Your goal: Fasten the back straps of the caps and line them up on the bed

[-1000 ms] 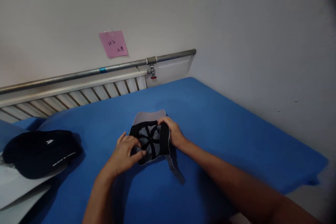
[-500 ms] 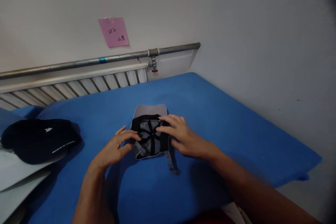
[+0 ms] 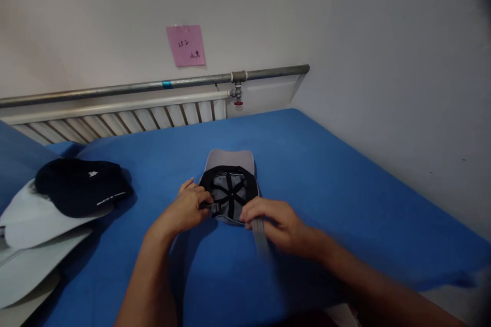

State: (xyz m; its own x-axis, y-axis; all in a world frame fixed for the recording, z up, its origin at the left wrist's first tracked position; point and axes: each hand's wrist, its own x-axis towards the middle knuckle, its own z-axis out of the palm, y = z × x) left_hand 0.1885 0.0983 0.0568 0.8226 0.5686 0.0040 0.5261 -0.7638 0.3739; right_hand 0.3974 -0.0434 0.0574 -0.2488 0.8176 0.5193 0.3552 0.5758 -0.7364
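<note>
A grey baseball cap (image 3: pixel 232 158) lies upside down on the blue-covered table, its brim pointing away from me. The black sweatband and dark crossing seam tapes show inside the crown. My left hand (image 3: pixel 191 205) grips the cap's left rear edge, close to the strap's buckle (image 3: pixel 215 208). At the right rear, my right hand (image 3: pixel 274 222) pinches the grey adjustment strap (image 3: pixel 260 237), whose loose end hangs towards me and is blurred.
To the left, a black cap (image 3: pixel 82 187) rests on a stack of white and pale caps (image 3: pixel 34 225). Behind the blue table cover (image 3: pixel 307 163) are a radiator (image 3: pixel 153 118), a metal pipe (image 3: pixel 126 88) and a wall with a pink note (image 3: pixel 186 46).
My left hand has closed on the cap's left rear edge. My right hand has come down from the right side and taken hold of the strap. The view has shifted slightly left.
</note>
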